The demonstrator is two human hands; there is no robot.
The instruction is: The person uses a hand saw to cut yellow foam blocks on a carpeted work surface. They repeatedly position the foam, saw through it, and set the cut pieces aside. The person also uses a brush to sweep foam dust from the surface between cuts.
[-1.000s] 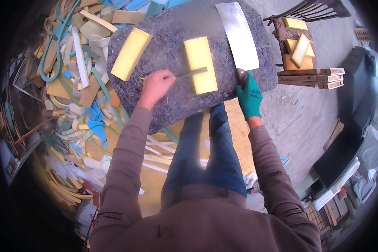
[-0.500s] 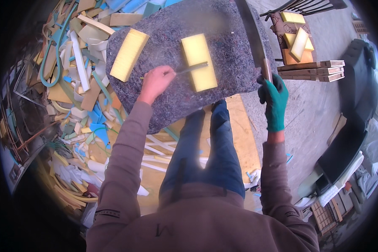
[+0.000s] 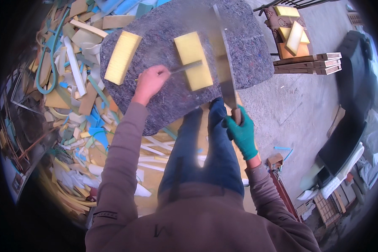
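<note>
My bare left hand [image 3: 151, 83] is closed, gripping a narrow grey strip [image 3: 185, 67] that looks like a metal ruler. The strip's far end lies across the middle of a yellow foam block [image 3: 192, 49]. In a green glove, my right hand [image 3: 242, 131] is wrapped round the wooden handle of a long-bladed knife [image 3: 225, 67]. The broad blade points away from me, just right of that block, over a grey felt-covered work surface [image 3: 172, 98]. A second yellow foam block [image 3: 122, 57] lies left of my left hand.
Foam offcuts [image 3: 77, 84] are heaped along the left side. At the far right, a patterned chair [image 3: 274, 25] carries several foam pieces, with wooden frames [image 3: 308, 64] stacked nearby. A long black upholstered piece [image 3: 350, 113] stands farther right on the concrete floor [image 3: 298, 109].
My right hand has brought the knife left and nearer to me, beside the middle block. My left hand still holds the strip across the block, and the view has shifted slightly.
</note>
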